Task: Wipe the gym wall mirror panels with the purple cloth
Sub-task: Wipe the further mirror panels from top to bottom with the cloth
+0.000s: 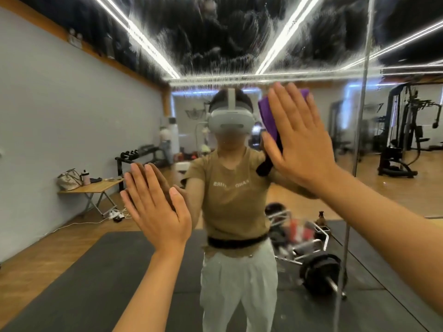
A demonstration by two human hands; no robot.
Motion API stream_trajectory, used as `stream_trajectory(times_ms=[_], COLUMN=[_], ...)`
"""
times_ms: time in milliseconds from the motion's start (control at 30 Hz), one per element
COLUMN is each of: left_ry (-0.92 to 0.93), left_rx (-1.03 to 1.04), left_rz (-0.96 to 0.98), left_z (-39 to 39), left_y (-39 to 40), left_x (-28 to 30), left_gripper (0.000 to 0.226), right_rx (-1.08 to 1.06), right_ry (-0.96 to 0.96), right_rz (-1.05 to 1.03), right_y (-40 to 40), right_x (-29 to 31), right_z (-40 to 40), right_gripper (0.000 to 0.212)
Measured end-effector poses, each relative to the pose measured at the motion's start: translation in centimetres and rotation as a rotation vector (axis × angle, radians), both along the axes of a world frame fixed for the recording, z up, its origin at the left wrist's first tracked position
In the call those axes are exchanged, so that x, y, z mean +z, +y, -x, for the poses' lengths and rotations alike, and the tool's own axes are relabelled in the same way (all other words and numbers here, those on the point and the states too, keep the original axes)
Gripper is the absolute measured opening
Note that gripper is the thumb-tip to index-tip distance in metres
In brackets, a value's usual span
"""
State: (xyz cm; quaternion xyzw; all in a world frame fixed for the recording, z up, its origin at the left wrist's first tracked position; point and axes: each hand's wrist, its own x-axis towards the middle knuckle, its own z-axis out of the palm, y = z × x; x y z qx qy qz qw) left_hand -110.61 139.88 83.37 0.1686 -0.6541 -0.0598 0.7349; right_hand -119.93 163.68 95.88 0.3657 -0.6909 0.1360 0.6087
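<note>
The wall mirror panel (100,111) fills the view, with streaky wet smears across its upper part. My right hand (299,137) lies flat with straight fingers, pressing the purple cloth (269,116) against the glass at head height. The cloth shows at the hand's left edge and above the fingertips. My left hand (155,204) is flat on the glass lower left, fingers straight, holding nothing. The person's reflection stands between both hands.
A vertical seam (359,130) separates this panel from the neighbouring mirror panel (402,116) on the right. Reflected in the glass are a barbell on a dark mat, a folding table with bags, a dumbbell rack and a cable machine.
</note>
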Motion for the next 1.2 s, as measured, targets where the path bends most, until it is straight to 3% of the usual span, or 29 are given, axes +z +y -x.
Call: stream_trajectory(times_ms=[167, 300, 467, 567, 700, 967, 1067, 1200], left_ry=[0.007, 0.010, 0.018, 0.016, 0.018, 0.015, 0.016, 0.018], left_rx=[-0.014, -0.010, 0.001, 0.002, -0.003, -0.009, -0.005, -0.009], left_rz=[-0.001, 0.014, 0.014, 0.015, 0.013, 0.005, 0.007, 0.009], left_z=[0.0, 0.2, 0.2, 0.2, 0.3, 0.2, 0.2, 0.2], left_y=[0.0, -0.1, -0.3, -0.2, -0.3, -0.3, -0.3, -0.3], left_x=[-0.1, -0.1, -0.3, -0.3, -0.3, -0.4, -0.4, -0.4], left_gripper=[0.060, 0.059, 0.059, 0.059, 0.060, 0.060, 0.060, 0.060], right_rx=[0.027, 0.059, 0.046, 0.018, 0.046, 0.048, 0.050, 0.041], right_ry=[-0.029, -0.058, -0.048, -0.018, -0.024, -0.054, -0.051, -0.029], right_rz=[0.086, 0.101, -0.020, -0.103, -0.088, 0.111, 0.186, 0.189], right_y=[0.4, 0.6, 2.5, 4.0, 4.1, 4.4, 4.0, 3.5], right_x=[1.0, -6.4, -18.3, -21.0, -17.6, 1.1, 0.9, -6.0], right_z=[0.0, -0.1, 0.4, 1.0, 0.9, 2.2, 2.2, 2.1], right_gripper=[0.064, 0.063, 0.070, 0.074, 0.070, 0.065, 0.064, 0.064])
